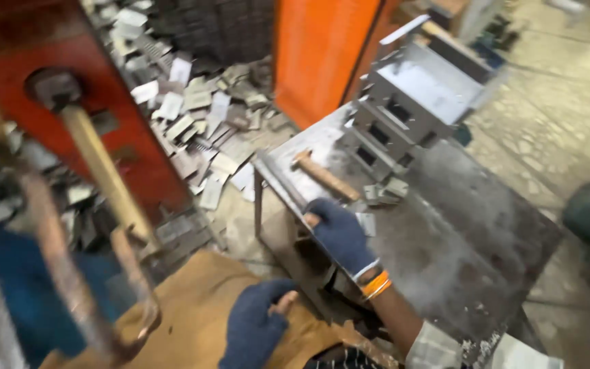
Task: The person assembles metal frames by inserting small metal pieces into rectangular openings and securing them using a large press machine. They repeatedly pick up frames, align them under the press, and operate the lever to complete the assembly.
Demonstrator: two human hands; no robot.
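Seen from above by a head-worn camera, the blurred picture showed a metal workshop. At far left stood a red-painted machine body (114,130) with a pale wooden lever handle (104,174) slanting down from a dark round hub. Behind it and to its right, a heap of small flat grey metal offcuts (196,116) lay spread over the floor.

Low in the middle, the left hand (254,328), in a dark blue knitted glove with one fingertip worn through, rested on brown cloth (192,301) with its fingers loosely curled; it held nothing that could be made out.

Just right of it, the right hand (339,236), in a matching blue glove with orange bands at the wrist, lay on the near edge of a scuffed grey steel desk (459,232). Its fingers were bent over the edge, and whether they gripped anything could not be told.

A short wooden-handled hammer (322,175) lay flat on the desk just beyond that hand, apart from it. Its long axis ran diagonally, the head toward the upper left and the handle end toward the lower right, near the fingers.

Farther right, stacked grey sheet-metal boxes with rectangular slots (411,102) stood on the desk's far end, before an orange panel (322,55).
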